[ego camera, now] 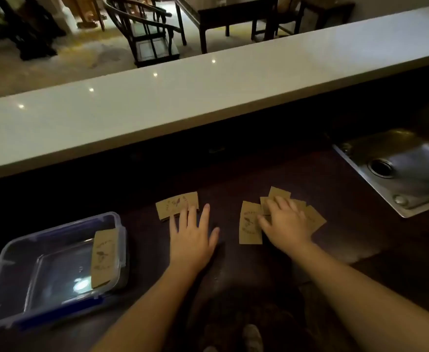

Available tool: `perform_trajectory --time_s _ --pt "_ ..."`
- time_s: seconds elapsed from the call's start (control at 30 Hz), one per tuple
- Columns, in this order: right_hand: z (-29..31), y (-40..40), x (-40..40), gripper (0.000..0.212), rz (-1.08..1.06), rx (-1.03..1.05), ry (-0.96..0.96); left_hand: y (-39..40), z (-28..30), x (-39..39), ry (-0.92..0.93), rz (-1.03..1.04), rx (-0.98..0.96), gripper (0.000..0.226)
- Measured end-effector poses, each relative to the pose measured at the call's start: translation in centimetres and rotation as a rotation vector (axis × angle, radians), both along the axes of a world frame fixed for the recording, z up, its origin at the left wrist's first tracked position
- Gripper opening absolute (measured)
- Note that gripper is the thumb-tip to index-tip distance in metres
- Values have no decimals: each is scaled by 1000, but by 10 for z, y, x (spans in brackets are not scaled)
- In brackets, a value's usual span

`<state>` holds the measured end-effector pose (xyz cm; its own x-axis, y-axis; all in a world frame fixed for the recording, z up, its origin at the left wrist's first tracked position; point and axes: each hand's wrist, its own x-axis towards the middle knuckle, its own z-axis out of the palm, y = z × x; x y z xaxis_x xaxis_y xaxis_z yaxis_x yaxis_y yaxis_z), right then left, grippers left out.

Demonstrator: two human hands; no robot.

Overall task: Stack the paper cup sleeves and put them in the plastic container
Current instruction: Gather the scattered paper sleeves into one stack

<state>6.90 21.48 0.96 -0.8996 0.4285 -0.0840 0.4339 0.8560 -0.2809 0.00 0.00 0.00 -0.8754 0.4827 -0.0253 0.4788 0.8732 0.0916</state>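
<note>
Nearest, at the left front of the dark worktop point(335, 189), sits the plastic container point(17, 255), lid off, with one cup sleeve point(105, 257) already lying along its right inner wall; that probably leaves the floor free for the coming stack. Just beyond, mid-worktop, the left hand point(191, 237) lies flat, fingers spread, its fingertips pressing the near edge of a small stack of sleeves point(176, 204); it grips nothing and seems to be pinning or squaring the stack. Beside it, the right hand point(287, 222) rests palm down, fingers loosely splayed, over the loose fanned sleeves point(250, 224), apparently gathering them rather than pinching one; whether a sleeve is caught under the palm I cannot tell. Nothing lies between the sleeves and the container. At the right edge a steel sink point(396, 174) is sunk into the surface, well apart. Farther back the raised white counter point(183, 97) walls off the far side, with a dark chair point(147, 29) beyond.
</note>
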Motion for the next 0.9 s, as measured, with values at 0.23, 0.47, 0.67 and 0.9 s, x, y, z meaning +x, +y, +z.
perform_trajectory --time_s 0.23,0.47,0.67,0.9 --pt "-14 32 -1 54 -86 -30 -79 -6 -21 15 -77 77 138 65" --pt "-15 50 -21 70 -188 -50 -191 -10 -26 13 -165 125 174 64" --pt "-8 60 -29 64 -150 98 -217 -12 -28 19 -198 106 182 62" --pt "26 69 -44 14 69 -540 -131 -10 -8 11 -352 156 535 54"
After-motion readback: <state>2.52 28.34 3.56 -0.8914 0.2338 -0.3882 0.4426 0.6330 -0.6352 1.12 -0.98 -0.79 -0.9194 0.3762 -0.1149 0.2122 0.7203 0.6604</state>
